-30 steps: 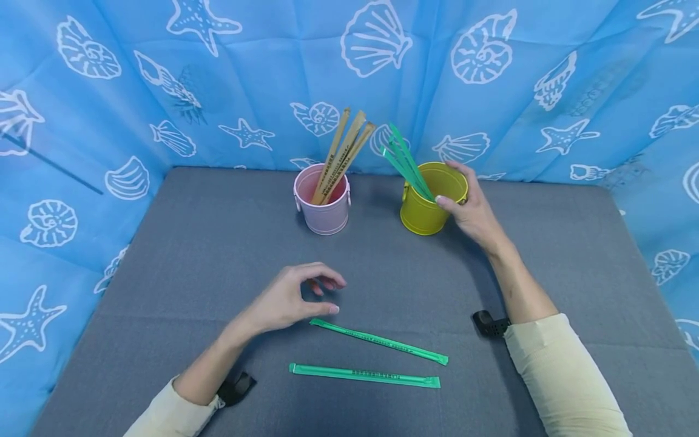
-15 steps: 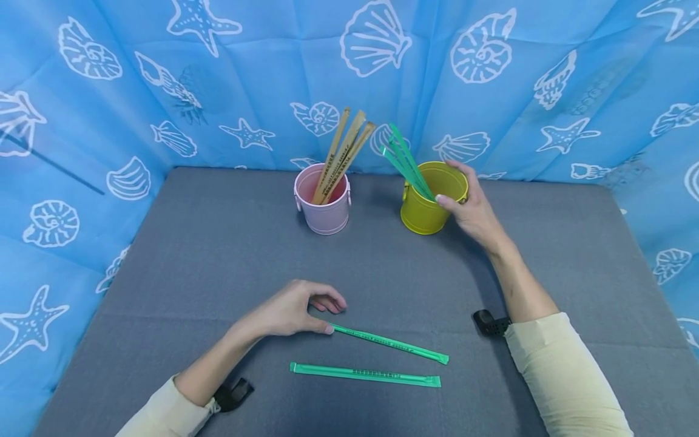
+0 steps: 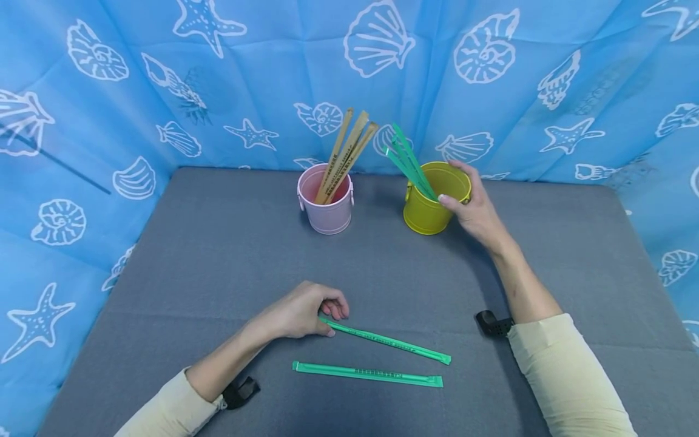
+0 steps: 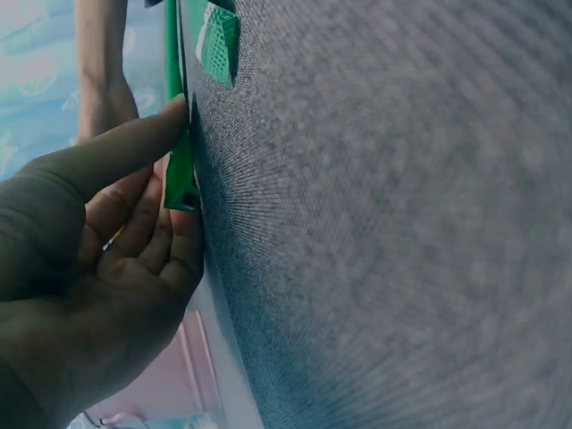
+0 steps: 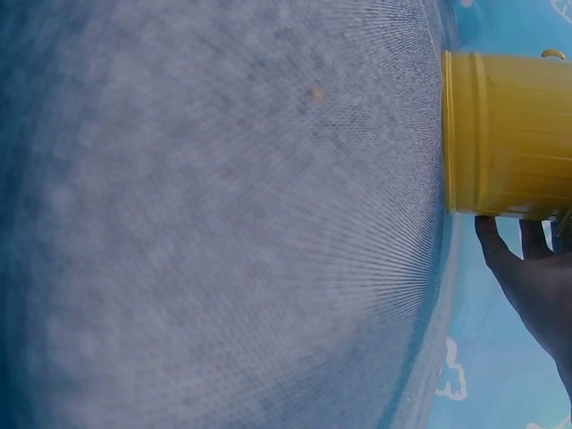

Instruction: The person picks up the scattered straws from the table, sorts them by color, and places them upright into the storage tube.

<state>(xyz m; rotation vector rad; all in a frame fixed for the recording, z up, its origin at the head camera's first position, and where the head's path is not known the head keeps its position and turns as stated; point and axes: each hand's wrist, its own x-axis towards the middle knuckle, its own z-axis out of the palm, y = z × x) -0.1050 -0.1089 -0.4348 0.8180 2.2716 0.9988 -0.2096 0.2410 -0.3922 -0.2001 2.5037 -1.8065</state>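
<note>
My left hand (image 3: pixel 306 312) pinches the left end of a green paper-wrapped straw (image 3: pixel 390 342) lying on the grey table. In the left wrist view, the thumb lies across the straw's wrapper (image 4: pixel 181 170) with the fingers curled behind it. A second green wrapped straw (image 3: pixel 368 374) lies just nearer to me, roughly parallel. At the back, my right hand (image 3: pixel 480 215) grips the right side of a yellow bucket (image 3: pixel 425 217), thumb at the near rim and fingers at the far rim. Several green wrapped straws (image 3: pixel 408 164) lean left out of that bucket.
To the left of the yellow bucket stands a pink bucket (image 3: pixel 327 218) with several brown wrapped straws (image 3: pixel 346 155) leaning right in it. A blue curtain (image 3: pixel 262 67) with white shell prints hangs behind and beside the grey cloth-covered table (image 3: pixel 218 243).
My left hand has come down onto the left end of the farther green straw and now pinches it. My right hand keeps its hold on the yellow bucket.
</note>
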